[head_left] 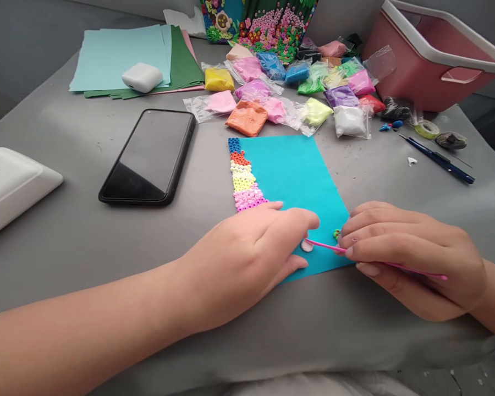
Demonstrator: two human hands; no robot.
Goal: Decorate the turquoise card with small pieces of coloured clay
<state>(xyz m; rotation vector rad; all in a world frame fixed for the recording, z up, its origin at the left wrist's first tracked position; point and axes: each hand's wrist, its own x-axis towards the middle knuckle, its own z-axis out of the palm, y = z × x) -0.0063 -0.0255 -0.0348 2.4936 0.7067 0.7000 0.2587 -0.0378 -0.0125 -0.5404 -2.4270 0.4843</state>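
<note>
A blue sheet of card (297, 181) lies on the grey table, its left edge lined with bands of small beads or clay rings (244, 179) in blue, orange, yellow and pink. My left hand (256, 247) rests over its lower left part, thumb and index finger apart, with nothing seen between them. In my right hand (412, 253), at the lower right corner, a thin pink stick (325, 245) is held between thumb and fingers. The stick's tip is at a small flat white piece (307, 246), perhaps clay. A green and red bit (337, 234) shows beside my right fingers.
Behind the card are several bags of coloured clay (247, 117) and a pink bin (421, 71). A phone (148, 157) and a white box (14, 184) lie left, near paper sheets (124, 55) and a white case (142, 77). A blue pen-like tool (437, 158) lies right.
</note>
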